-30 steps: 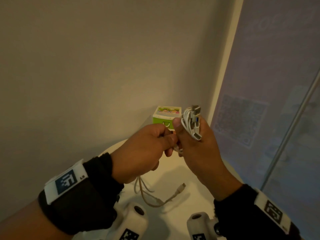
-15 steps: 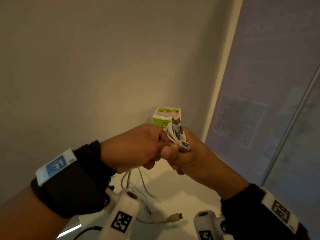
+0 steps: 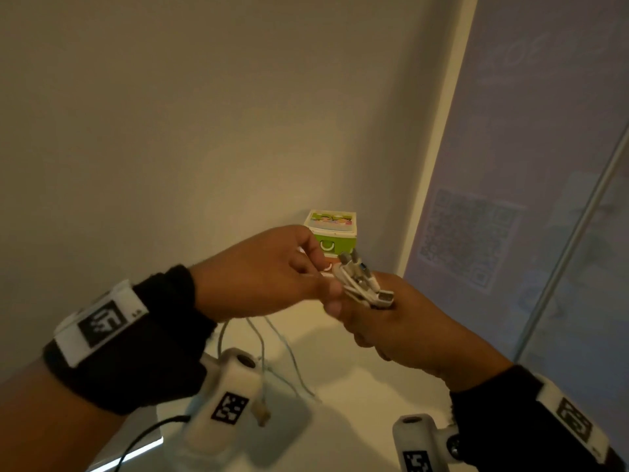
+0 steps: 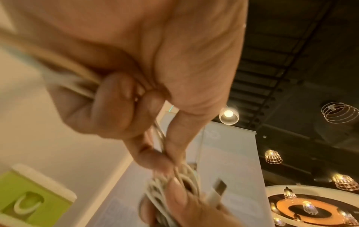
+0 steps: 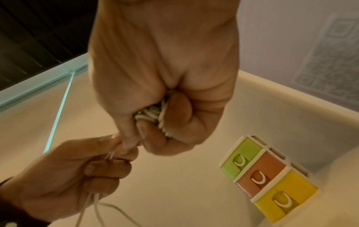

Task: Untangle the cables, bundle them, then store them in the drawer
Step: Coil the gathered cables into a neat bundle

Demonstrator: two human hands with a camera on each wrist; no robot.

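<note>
My right hand (image 3: 384, 321) grips a coiled bundle of white cables (image 3: 360, 284), plug ends sticking up; the coils (image 5: 155, 115) show inside its fist in the right wrist view. My left hand (image 3: 272, 270) pinches loose white cable strands (image 4: 161, 138) right beside the bundle, thumb against forefinger. The strands' slack (image 3: 272, 349) hangs below it to the white table (image 3: 357, 379), ending in a beige plug (image 3: 260, 412). The small drawer unit (image 5: 270, 178) with green, orange and yellow drawers stands behind the hands in the corner, all drawers closed.
A beige wall lies to the left and behind. A frosted glass panel (image 3: 531, 165) with a QR code stands on the right. A black wire (image 3: 143, 437) lies at the table's near left edge.
Both hands have shifted lower and rightward, and the bundle has tipped from upright to slanted. The left hand has pulled more loose cable up; the hanging plug has swung toward the near left.
</note>
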